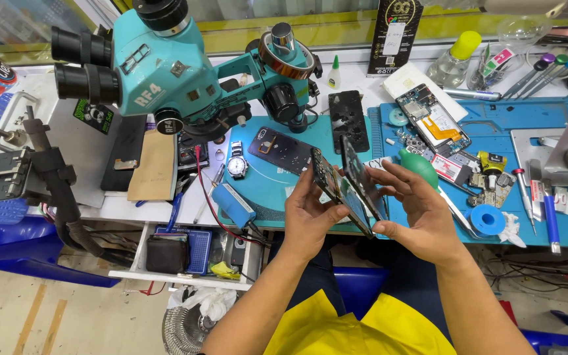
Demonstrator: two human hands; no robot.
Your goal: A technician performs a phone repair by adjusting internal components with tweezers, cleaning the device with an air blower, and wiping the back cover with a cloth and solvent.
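- Item: opened phone, in two flat halves, held up above the front edge of the blue work mat (pixel 560 125), in front of the person's chest
- Phone body (pixel 329 179): dark slab with its exposed inner side facing up and left; cradled by the left hand (pixel 307 217), thumb on the near edge, fingers behind
- Screen panel (pixel 363 179): thin dark sheet, tilted on edge and fanned away from the body like a book cover; the two halves meet toward their lower ends
- Right hand (pixel 422 213): fingers spread wide, palm towards the panel, fingertips at its outer edge; whether they press or only steady it cannot be told
- Handling, judged: light; the body stiff, the panel thin, glassy and likely to crack if bent or twisted; smooth faces probably slippery
- Hold, judged: best taken by the long side edges, both halves supported at once, clear of the bare interior and of the joined end, where a fine cable may link them (not visible)
- Nearby on the bench: teal stereo microscope (pixel 159 66), wristwatch (pixel 236 165), a second opened phone (pixel 432 119), green air blower (pixel 421 164) just behind the right hand, blue tape roll (pixel 488 220), another dark phone back (pixel 348 119) lying flat
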